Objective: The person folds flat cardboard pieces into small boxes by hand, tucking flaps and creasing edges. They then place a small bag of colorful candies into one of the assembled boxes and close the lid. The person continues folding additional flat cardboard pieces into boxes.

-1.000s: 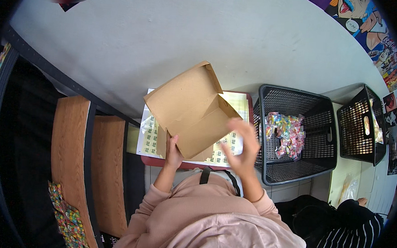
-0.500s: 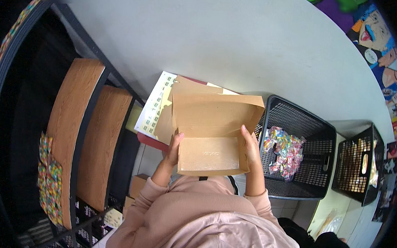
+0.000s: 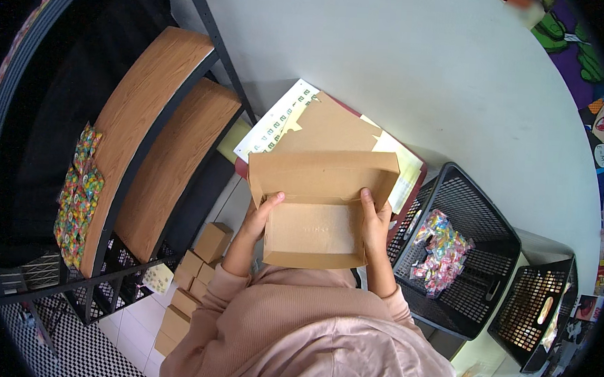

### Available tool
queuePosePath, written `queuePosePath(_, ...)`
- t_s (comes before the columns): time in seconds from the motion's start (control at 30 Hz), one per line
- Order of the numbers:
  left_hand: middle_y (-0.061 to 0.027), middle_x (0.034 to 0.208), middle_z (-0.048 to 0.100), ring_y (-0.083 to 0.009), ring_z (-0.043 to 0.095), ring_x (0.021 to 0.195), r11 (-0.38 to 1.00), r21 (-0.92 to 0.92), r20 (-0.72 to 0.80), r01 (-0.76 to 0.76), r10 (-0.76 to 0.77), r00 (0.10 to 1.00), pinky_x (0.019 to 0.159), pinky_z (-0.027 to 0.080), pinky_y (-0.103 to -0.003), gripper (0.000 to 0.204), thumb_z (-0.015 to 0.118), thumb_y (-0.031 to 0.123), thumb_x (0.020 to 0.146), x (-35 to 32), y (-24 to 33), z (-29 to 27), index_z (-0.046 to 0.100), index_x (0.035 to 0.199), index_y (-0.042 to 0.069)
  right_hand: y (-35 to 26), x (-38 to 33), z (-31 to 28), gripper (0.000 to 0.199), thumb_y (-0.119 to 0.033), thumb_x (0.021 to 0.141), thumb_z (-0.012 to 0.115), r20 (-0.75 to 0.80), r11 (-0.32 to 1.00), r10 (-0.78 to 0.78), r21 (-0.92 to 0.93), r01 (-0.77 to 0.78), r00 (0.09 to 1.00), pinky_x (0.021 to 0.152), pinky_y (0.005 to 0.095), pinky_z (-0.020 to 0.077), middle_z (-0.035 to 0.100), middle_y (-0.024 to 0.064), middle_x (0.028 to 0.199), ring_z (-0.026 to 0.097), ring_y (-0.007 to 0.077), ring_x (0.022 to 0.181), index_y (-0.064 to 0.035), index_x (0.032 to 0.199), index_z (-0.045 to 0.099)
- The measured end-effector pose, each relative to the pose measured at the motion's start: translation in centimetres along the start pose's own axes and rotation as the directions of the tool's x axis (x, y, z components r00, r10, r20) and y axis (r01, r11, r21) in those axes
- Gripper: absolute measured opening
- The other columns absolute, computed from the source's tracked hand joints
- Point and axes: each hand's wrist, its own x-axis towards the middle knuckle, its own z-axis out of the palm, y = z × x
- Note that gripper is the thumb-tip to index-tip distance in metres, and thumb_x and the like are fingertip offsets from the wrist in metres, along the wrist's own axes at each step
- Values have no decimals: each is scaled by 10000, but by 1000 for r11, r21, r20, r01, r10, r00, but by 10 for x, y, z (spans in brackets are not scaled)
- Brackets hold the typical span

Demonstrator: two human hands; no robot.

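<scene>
In the head view, an open brown cardboard box (image 3: 317,217) is held up in front of the person's chest, its lid flap standing open on the far side. The left hand (image 3: 259,217) grips the box's left wall with the thumb hooked over the rim and the fingers curled behind it; the right hand (image 3: 375,220) clasps the right wall the same way, fingers narrow and closed on the card. Beyond the box lies a sheet of small stickers (image 3: 278,125) on the pale table (image 3: 427,65). To the right of the box stands a black mesh basket (image 3: 463,260) with colourful wrapped sweets (image 3: 440,249) in it, and a second black basket (image 3: 533,310) sits farther right. Left of the box is a wooden shelf rack (image 3: 146,130), with small closed cartons (image 3: 196,272) stacked on the floor below it. The thin walls look likely to buckle if the thumbs press too hard, and a loose corner could let the box spring flat.
</scene>
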Motion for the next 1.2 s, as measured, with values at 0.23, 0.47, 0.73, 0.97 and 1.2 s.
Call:
queuePosePath(0.23, -90, 967, 529, -141, 519, 836, 999, 13, -43, 37, -36, 998, 693, 422, -260, 359, 536, 183, 788, -18, 50, -14, 460, 1061, -37, -4, -7, 38, 219, -116, 826, 498, 12, 994, -81, -71, 81, 997, 747, 256, 384, 566, 64, 877, 490, 123, 839, 37, 981, 519)
queuePosePath(0.47, -109, 954, 537, -148, 526, 830, 989, -35, -227, -145, 133, 965, 694, 423, -250, 337, 521, 165, 784, -34, 53, -36, 476, 1039, -50, -12, -9, 69, 228, -114, 828, 491, 183, 985, -114, -108, 136, 976, 738, 250, 400, 581, 80, 862, 512, 123, 817, 39, 995, 517)
queuePosePath(0.73, -116, 897, 545, -190, 553, 798, 972, -96, -426, -213, 153, 892, 657, 457, -283, 358, 552, 171, 718, -53, 50, -89, 481, 995, -44, 7, -20, 118, 370, -338, 842, 483, 285, 922, 301, -329, -202, 910, 616, 228, 394, 553, 29, 706, 475, 84, 682, 18, 840, 584)
queuePosePath(0.97, -97, 880, 549, -174, 555, 752, 943, -142, -578, -301, 168, 799, 634, 454, -269, 336, 551, 143, 694, -79, 57, -115, 491, 979, -24, 37, -24, 161, 286, -249, 831, 517, 374, 962, 191, -253, -98, 907, 490, 218, 309, 425, -45, 573, 356, 46, 540, -13, 673, 551)
queuePosePath(1.2, -101, 913, 546, -167, 546, 783, 945, -185, -595, -271, 112, 796, 659, 440, -279, 368, 538, 162, 718, -102, 25, -163, 475, 1027, -27, 50, -34, 201, 213, -212, 840, 500, 531, 987, 14, -141, 72, 847, 467, 186, 298, 460, -54, 598, 366, 21, 532, -12, 789, 555)
